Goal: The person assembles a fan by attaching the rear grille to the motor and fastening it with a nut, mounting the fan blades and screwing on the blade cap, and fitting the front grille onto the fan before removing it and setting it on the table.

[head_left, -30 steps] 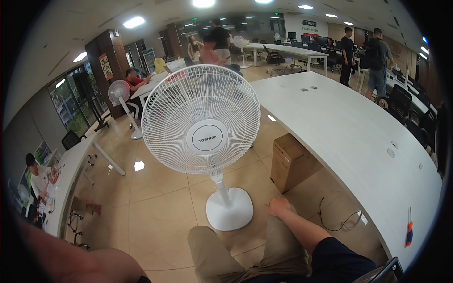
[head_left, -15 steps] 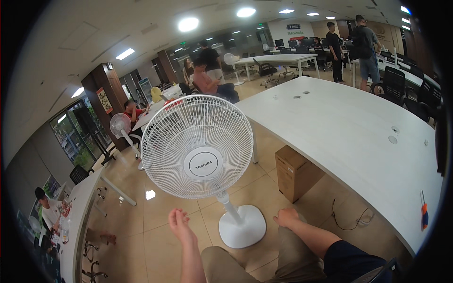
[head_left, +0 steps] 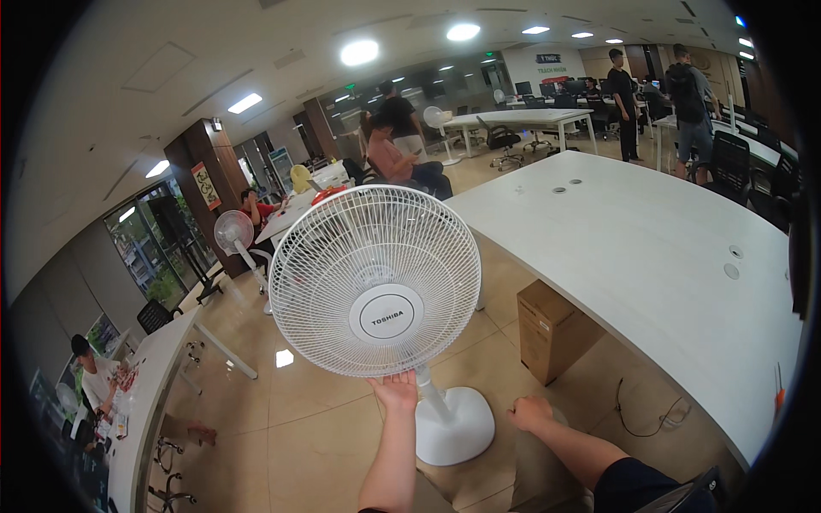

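A white standing fan [head_left: 376,274] stands in front of me on its pale base [head_left: 457,427], its round wire guard tilted upward. My left hand [head_left: 396,392] is palm up under the guard's lower rim, beside the pole. Its fingers are stretched out and touch the rim from below; the fingertips are partly hidden behind the wires. Over my right knee rests my right hand [head_left: 530,413], fingers curled in, with nothing visible in it.
A long white table [head_left: 633,231] runs along my right, with a cardboard box [head_left: 556,333] beneath it and a screwdriver [head_left: 779,397] near its edge. A black cable [head_left: 637,430] lies on the floor. Another table [head_left: 162,368] is at left. Several people sit or stand farther off.
My left hand has moved up and right, from beside the fan to the guard's lower rim. My right hand stays over the knee. The whole view has shifted slightly.
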`<state>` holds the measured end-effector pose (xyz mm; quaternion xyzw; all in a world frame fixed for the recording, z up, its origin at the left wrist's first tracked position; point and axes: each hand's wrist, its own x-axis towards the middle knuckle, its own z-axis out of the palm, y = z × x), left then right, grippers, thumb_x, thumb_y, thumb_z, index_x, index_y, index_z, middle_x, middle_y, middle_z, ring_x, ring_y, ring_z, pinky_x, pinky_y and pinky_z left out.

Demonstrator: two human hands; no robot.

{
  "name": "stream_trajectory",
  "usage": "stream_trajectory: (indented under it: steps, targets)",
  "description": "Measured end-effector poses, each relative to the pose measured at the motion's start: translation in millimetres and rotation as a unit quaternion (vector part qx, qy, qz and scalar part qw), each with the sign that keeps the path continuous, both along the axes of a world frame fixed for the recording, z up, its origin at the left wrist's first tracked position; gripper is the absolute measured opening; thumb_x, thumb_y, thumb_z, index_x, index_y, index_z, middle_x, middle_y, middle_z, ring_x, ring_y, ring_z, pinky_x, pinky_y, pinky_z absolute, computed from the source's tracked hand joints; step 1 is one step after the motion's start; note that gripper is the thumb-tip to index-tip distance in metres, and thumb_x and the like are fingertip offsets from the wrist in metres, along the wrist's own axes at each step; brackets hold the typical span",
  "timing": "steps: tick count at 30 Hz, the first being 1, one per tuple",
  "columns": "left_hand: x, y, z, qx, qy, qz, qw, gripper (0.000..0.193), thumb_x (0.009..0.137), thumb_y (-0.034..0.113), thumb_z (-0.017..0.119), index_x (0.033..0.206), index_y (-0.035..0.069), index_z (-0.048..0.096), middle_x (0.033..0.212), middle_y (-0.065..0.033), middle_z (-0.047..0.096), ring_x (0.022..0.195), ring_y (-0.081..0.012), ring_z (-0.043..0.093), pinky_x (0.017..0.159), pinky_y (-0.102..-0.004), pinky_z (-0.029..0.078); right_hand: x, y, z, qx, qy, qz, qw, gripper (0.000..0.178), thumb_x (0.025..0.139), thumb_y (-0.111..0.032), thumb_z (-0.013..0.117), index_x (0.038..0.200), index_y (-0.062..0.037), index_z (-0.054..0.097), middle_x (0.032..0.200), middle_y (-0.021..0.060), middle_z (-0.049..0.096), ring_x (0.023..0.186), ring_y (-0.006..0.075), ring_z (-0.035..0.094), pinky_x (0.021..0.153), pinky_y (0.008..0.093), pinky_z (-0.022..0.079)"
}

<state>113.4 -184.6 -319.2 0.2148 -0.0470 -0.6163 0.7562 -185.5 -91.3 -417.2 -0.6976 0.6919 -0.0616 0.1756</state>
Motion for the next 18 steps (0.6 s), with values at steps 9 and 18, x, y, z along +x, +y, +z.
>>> stream_trajectory:
  steps: [9,18]
  targets:
    - [9.1,-33.4,-5.1,-0.090,-0.042,0.005,0.995,0.064,0.098,0.057,0.048,0.142,0.010,0.049,0.144,-0.0089,0.050,0.132,-0.0295,0.049,0.110,-0.0519,0.042,-7.0,6.7,2.0,0.004,-0.013,-0.018,1.000,0.039,0.091,-0.042,0.059,0.099,-0.0088,0.077,0.100,0.0147,0.074,0.097,0.0337,0.071,0.087,0.0451,0.057]
    - [4.4,-43.4,-5.5,-0.068,-0.003,0.011,0.998,0.051,0.099,0.045,0.050,0.135,0.009,0.055,0.135,-0.0088,0.057,0.125,-0.0298,0.054,0.106,-0.0534,0.046,-14.4,1.9,5.4,0.014,-0.012,-0.028,0.999,0.040,0.092,-0.042,0.059,0.099,-0.0069,0.076,0.101,0.0159,0.074,0.097,0.0343,0.072,0.087,0.0451,0.057]
